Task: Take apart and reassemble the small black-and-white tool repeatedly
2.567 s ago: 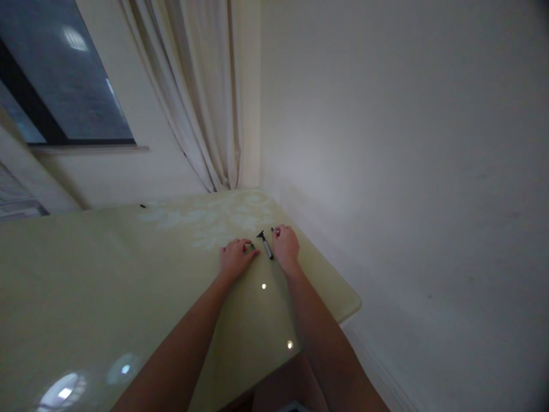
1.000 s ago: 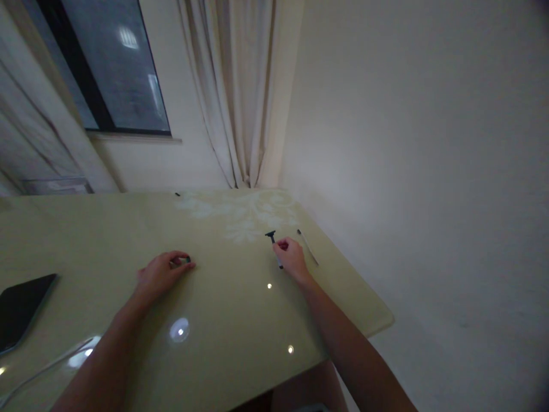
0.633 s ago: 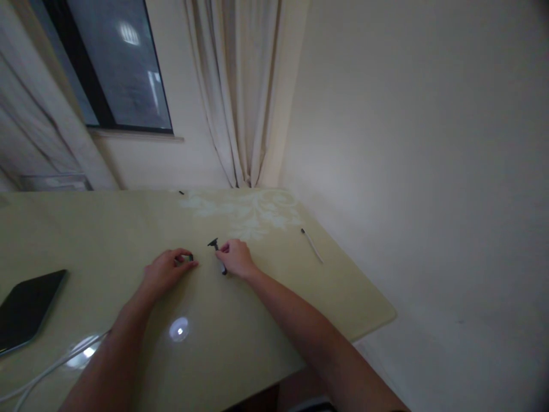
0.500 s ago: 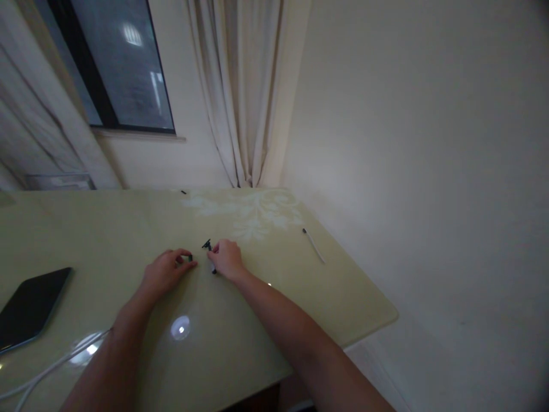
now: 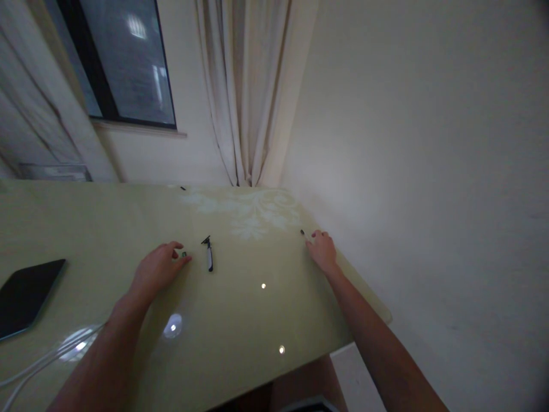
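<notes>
On the glossy table, my left hand [image 5: 159,268] has its thumb and index finger closed around a small dark piece [image 5: 184,254], too small to make out. Just right of it a razor [image 5: 210,256] with a grey and black handle lies on the tabletop, its dark head pointing away from me; neither hand touches it. Over by the table's right side, my right hand [image 5: 322,252] has thumb and fingers on a slim white stick with a dark tip, which looks like a toothbrush [image 5: 302,233]. Most of its handle is hidden under the hand.
A dark flat tablet-like device [image 5: 32,294] lies at the left. White cables [image 5: 51,356] run in under my left forearm. A tiny dark bit [image 5: 183,188] sits by the table's far edge. A wall [image 5: 429,200] borders the right side, and curtains [image 5: 244,103] hang behind.
My right hand has let go of the razor, which now lies on the table, and has moved right onto the toothbrush. My left hand has shifted slightly left with the small dark piece.
</notes>
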The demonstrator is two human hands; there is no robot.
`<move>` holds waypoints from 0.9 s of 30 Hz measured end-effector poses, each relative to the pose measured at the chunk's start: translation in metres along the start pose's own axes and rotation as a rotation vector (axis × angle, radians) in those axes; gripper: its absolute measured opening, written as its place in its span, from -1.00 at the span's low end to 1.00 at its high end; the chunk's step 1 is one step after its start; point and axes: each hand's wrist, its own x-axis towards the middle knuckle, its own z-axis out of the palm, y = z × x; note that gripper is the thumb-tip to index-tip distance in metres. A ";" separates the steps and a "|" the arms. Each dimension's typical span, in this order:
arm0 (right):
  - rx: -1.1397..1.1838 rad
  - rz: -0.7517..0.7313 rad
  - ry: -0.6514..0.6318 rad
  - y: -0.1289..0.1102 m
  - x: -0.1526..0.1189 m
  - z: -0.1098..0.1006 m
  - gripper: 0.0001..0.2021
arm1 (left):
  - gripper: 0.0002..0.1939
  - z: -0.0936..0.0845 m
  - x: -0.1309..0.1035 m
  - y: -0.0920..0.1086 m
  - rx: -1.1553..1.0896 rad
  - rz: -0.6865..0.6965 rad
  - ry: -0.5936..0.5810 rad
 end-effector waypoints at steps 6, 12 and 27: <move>0.002 -0.096 -0.134 -0.024 -0.017 0.029 -0.71 | -0.36 0.003 -0.027 0.063 0.095 -0.085 -0.056; 0.106 -0.354 -0.290 -0.138 -0.060 0.090 -0.79 | -0.34 0.019 -0.038 0.078 0.205 -0.058 -0.085; 0.599 -0.374 -0.449 -0.112 -0.079 0.086 -0.75 | -0.56 0.020 -0.053 0.100 0.134 0.105 0.063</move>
